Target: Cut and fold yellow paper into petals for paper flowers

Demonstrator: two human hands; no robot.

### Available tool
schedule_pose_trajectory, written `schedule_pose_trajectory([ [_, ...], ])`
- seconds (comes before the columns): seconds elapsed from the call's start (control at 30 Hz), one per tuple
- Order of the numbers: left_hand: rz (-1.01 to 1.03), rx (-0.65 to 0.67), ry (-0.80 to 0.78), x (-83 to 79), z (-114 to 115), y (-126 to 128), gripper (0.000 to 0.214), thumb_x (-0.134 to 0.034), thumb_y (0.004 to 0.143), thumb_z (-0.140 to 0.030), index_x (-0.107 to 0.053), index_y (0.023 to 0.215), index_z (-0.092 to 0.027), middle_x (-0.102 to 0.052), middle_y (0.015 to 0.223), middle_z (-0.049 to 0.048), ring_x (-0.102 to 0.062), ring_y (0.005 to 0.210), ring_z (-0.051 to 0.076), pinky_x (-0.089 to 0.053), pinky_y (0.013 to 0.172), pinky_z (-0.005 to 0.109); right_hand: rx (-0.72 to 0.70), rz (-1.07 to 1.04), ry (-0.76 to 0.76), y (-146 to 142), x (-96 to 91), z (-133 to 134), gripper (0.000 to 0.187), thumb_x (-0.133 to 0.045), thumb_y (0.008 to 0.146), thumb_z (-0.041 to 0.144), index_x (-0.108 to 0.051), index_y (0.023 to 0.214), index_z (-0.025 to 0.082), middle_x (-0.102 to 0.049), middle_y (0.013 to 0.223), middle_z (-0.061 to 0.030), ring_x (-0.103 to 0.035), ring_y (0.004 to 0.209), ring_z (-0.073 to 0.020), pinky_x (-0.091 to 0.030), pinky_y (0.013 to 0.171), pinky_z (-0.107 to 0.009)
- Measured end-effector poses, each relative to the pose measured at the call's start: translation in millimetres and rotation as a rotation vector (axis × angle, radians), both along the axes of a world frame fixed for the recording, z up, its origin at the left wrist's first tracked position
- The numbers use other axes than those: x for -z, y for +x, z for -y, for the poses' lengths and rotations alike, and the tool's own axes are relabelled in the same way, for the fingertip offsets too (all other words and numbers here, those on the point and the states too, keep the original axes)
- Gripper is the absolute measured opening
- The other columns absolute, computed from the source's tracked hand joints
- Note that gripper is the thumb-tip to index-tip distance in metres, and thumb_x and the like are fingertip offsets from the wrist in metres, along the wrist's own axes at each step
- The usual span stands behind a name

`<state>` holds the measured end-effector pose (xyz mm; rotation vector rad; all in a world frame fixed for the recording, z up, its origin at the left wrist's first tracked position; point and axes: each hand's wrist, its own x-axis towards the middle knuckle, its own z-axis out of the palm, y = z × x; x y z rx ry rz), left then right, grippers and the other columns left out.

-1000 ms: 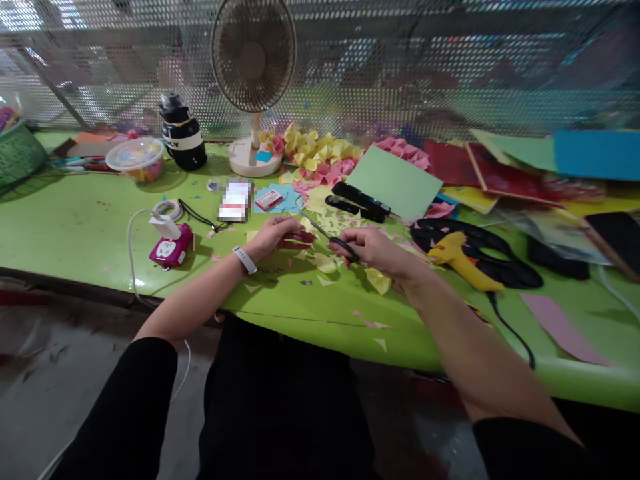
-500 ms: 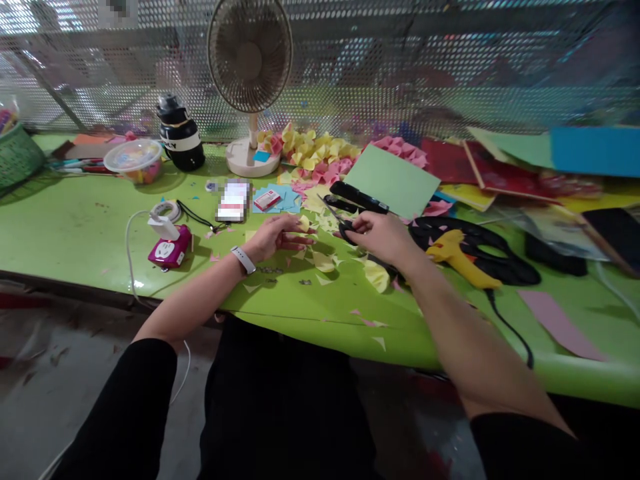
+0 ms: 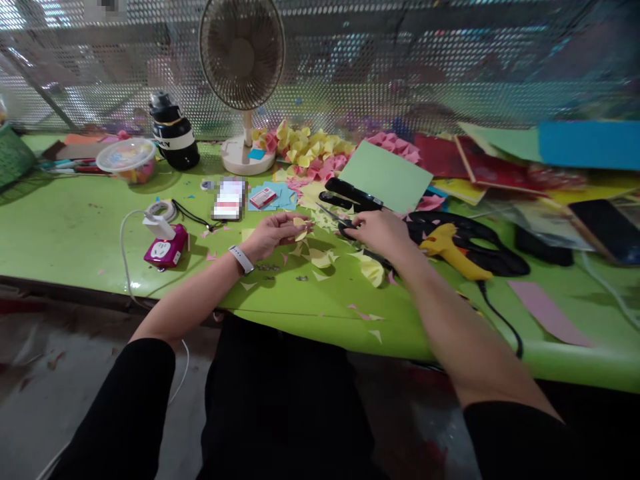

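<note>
My left hand (image 3: pixel 275 236), with a pale watch band at the wrist, pinches a small piece of yellow paper (image 3: pixel 301 231) above the table. In my right hand (image 3: pixel 383 230) is a pair of scissors (image 3: pixel 345 223), its blades pointing left and away from me. A gap separates the blades from the held paper. Cut yellow pieces (image 3: pixel 323 258) and thin offcuts lie on the table below and between my hands. A folded yellow paper piece (image 3: pixel 373 272) rests just under my right wrist. Behind the scissors lies a black stapler (image 3: pixel 354 194).
The green table (image 3: pixel 75 227) carries a fan (image 3: pixel 243 60), a black bottle (image 3: pixel 175 137) and a phone (image 3: pixel 229 199). A magenta power adapter (image 3: pixel 167 248) sits left. Piled yellow and pink paper pieces (image 3: pixel 310 147) stand behind. To the right is a yellow glue gun (image 3: pixel 453 250) with a cord.
My left fingers, spread half a second ago, have drawn together on the yellow paper piece and turned it. My right hand keeps the scissors in nearly the same place. The view has shifted slightly.
</note>
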<state>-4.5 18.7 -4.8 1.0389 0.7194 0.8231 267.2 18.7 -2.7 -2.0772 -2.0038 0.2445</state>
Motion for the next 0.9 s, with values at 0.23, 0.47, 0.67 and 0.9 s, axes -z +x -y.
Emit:
schedule_pose_trajectory([
  [0.23,-0.051,0.017,0.164,-1.1,7,9,0.04,-0.07,0.087,-0.021,-0.066,0.127,-0.02,-0.073,0.121,0.0088,-0.069,0.102,0.013,-0.051,0.094,0.028,-0.061,-0.503,0.074,-26,-23.2,25,0.023,-0.069,0.085,0.042,-0.075,0.088,0.021,-0.075,0.087,-0.0099,-0.069,0.079,-0.0252,-0.052,0.068,-0.037],
  [0.47,-0.028,0.043,0.291,-11.8,26,22,0.034,-0.066,0.089,-0.018,-0.069,0.123,-0.021,-0.067,0.135,0.0073,-0.062,0.124,0.019,-0.044,0.111,0.036,-0.189,-1.206,-0.173,-64,-18.7,46,0.035,-0.082,0.073,0.04,-0.064,0.095,0.02,-0.071,0.092,-0.0065,-0.069,0.077,-0.0174,-0.06,0.079,-0.038],
  [0.67,-0.084,-0.015,0.346,-16.2,28,23,0.041,-0.067,0.088,-0.021,-0.063,0.129,-0.024,-0.065,0.135,0.0079,-0.055,0.133,0.023,-0.042,0.114,0.039,-0.183,-1.188,-0.06,-56,-14.7,41,0.048,-0.081,0.072,0.048,-0.063,0.108,0.022,-0.07,0.093,-0.0052,-0.068,0.086,-0.0203,-0.06,0.079,-0.039],
  [0.9,-0.591,0.051,0.668,0.7,16,18,0.03,-0.083,0.074,-0.035,-0.072,0.098,-0.02,-0.06,0.132,0.0146,-0.045,0.135,0.033,-0.027,0.121,0.054,-0.065,-1.034,0.193,-37,-31.9,33,0.039,-0.079,0.075,0.053,-0.066,0.095,0.022,-0.069,0.088,-0.007,-0.068,0.084,-0.0228,-0.057,0.071,-0.037],
])
